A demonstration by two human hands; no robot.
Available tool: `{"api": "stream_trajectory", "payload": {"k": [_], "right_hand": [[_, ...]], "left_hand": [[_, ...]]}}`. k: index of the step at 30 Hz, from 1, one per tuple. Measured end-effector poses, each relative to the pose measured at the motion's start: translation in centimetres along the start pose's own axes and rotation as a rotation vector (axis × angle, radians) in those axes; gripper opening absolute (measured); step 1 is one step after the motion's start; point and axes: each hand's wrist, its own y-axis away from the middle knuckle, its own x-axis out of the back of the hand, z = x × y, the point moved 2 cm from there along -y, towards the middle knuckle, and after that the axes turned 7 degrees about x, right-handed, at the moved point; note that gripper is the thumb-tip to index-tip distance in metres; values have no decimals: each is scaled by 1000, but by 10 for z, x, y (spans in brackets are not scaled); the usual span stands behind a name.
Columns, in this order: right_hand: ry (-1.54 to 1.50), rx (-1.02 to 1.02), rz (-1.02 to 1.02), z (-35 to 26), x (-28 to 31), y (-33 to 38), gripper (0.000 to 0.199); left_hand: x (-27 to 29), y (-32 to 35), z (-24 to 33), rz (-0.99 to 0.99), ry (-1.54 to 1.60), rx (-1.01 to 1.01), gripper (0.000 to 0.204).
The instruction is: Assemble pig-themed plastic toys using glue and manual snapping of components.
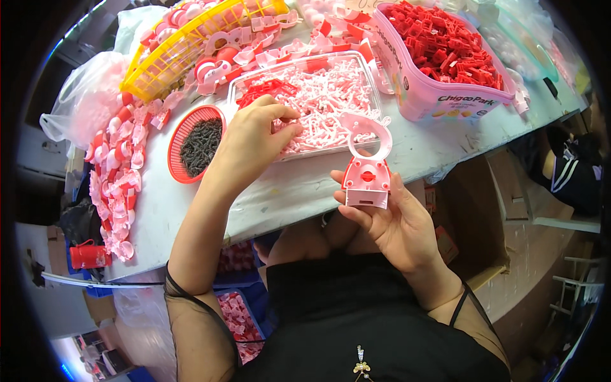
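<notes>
Here, your right hand (407, 229) pinches the pink part (368, 173) at the near edge of the counter (433, 149); your left hand (256, 130) curls over the far tray (312, 153), its grip too hidden to tell

Your left hand (256, 130) is turned back-up, its thumb (287, 135) and index finger (280, 112) curved toward each other, tips close; whether they touch is hard to tell. Behind those fingers, your left forearm (213, 191) runs back toward you to a bent elbow (191, 274). Your right hand (407, 235), right of the left fingers and nearer your body, lies palm up in a grip, thumb raised opposite its curled fingers (354, 216). Its wrist (439, 280) sits behind them, rightward.
</notes>
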Motion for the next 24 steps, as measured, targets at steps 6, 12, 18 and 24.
{"api": "stream_trajectory", "payload": {"k": [6,12,18,24], "right_hand": [[-1,-20,-1,4,1,-4,47],[-52,-37,6,12,-2,-11,47],[-57,-50,16,15,-4,-13,47],[-50,-47,14,18,-3,-13,46]], "left_hand": [[2,-2,2,-48,140,105,12],[7,-1,-4,-46,506,158,11],[8,24,22,-68,580,-42,17],[13,20,19,40,294,-83,15]]}}
